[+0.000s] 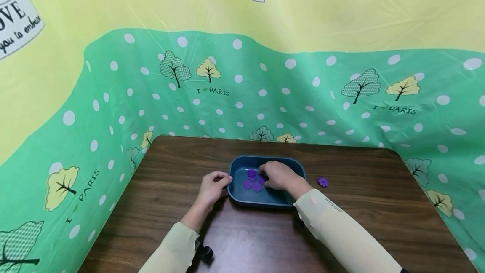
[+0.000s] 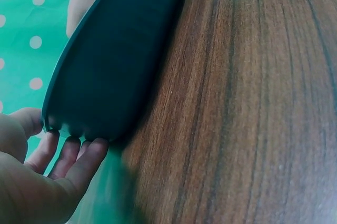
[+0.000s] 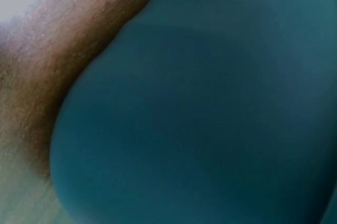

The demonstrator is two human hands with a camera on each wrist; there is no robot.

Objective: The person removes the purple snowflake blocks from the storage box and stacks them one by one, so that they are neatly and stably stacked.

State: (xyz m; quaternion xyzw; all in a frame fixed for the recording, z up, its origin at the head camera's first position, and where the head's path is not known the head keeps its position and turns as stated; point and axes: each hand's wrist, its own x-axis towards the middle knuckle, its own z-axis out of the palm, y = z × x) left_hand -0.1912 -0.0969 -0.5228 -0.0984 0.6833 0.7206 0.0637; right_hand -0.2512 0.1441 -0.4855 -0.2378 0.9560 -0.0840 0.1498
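Observation:
A dark blue rectangular tray (image 1: 265,202) sits on the table. My left hand (image 1: 212,186) pinches its left end, thumb over the rim. In the left wrist view the fingers (image 2: 95,155) press against the tray's outer wall (image 2: 105,66). My right hand (image 1: 279,175) reaches down inside the tray, thumb and fingers bent round a purple flower-shaped piece (image 1: 262,179). Several more such pieces (image 1: 248,184) lie beside its fingertips. The right wrist view holds only the blurred tray surface (image 3: 200,108) and a strip of skin; the fingertips are hidden there.
One purple flower-shaped piece (image 1: 323,182) lies on the brown wooden table (image 1: 356,210), right of the tray. A green and yellow printed cloth (image 1: 295,96) hangs behind the table and along its sides. A dark wrist device (image 1: 205,253) sits at the left sleeve.

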